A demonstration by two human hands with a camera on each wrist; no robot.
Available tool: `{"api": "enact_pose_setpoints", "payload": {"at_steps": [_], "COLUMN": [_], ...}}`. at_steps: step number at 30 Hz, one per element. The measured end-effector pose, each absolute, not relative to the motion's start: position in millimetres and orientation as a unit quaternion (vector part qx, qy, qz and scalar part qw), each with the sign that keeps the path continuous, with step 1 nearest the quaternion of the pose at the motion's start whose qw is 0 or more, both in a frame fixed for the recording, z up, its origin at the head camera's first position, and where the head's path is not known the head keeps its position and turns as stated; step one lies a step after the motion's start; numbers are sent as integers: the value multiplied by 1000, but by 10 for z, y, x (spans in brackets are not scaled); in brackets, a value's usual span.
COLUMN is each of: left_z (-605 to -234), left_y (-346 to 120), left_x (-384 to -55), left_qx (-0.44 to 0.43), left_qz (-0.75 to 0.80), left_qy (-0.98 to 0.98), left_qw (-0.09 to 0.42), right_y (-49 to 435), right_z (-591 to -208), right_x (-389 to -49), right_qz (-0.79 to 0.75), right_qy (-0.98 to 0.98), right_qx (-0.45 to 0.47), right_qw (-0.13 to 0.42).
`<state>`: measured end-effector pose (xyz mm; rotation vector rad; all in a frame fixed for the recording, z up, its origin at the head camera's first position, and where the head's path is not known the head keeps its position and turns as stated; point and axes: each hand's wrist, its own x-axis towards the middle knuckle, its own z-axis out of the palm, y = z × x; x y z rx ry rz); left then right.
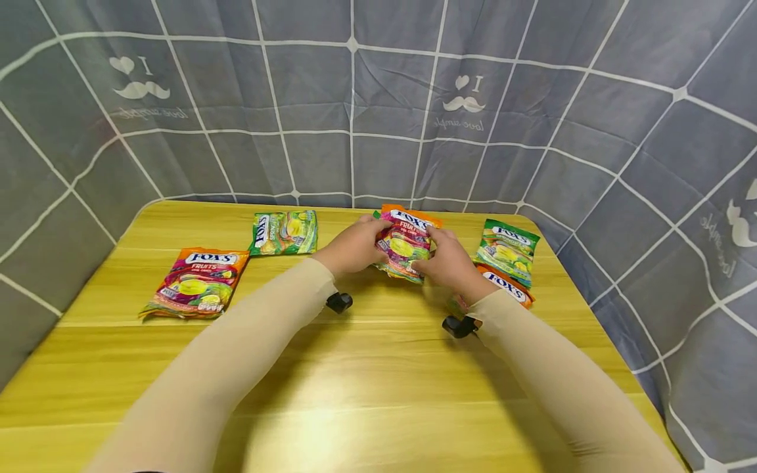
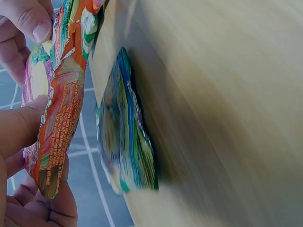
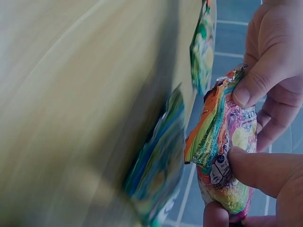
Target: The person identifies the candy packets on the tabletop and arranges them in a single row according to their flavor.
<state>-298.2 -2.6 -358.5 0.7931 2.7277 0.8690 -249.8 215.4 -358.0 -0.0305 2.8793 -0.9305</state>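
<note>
Both hands hold one orange-and-magenta FOX'S Fruits candy bag (image 1: pixel 405 244) raised a little above the table near its back middle. My left hand (image 1: pixel 355 248) pinches its left edge, thumb on the printed front. On the opposite edge, my right hand (image 1: pixel 452 264) grips with the thumb in front and fingers behind. Under the held bag, a green candy bag (image 2: pixel 124 135) lies on the table; the head view mostly hides it. Beside my right hand, an orange candy bag (image 1: pixel 507 286) is partly covered by a green FOX'S bag (image 1: pixel 507 251) and by the hand.
Left of the hands, a green FOX'S bag (image 1: pixel 285 232) lies near the table's back edge. Farther left is another orange-and-magenta FOX'S Fruits bag (image 1: pixel 198 284). A grey checked curtain (image 1: pixel 319 85) stands behind and beside the wooden table (image 1: pixel 355 394).
</note>
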Motion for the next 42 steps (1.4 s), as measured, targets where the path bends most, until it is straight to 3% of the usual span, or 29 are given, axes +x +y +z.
{"api": "enact_pose_setpoints", "payload": {"at_steps": [28,42], "left_z": [-3556,-3667], "left_y": [-1616,-2056], "left_x": [-2589,-2419], "left_qx": [170,132], "left_qz": [259,249], "left_qy": [947,954], "left_qw": [83,98], "right_y": [672,218], "right_z": [-3644,-3797], "right_x": [-2556,-2561], "right_qz": [-300,-284], "right_qy": [942,939], "right_qx": [-130,-171], "right_qw": [71,96]}}
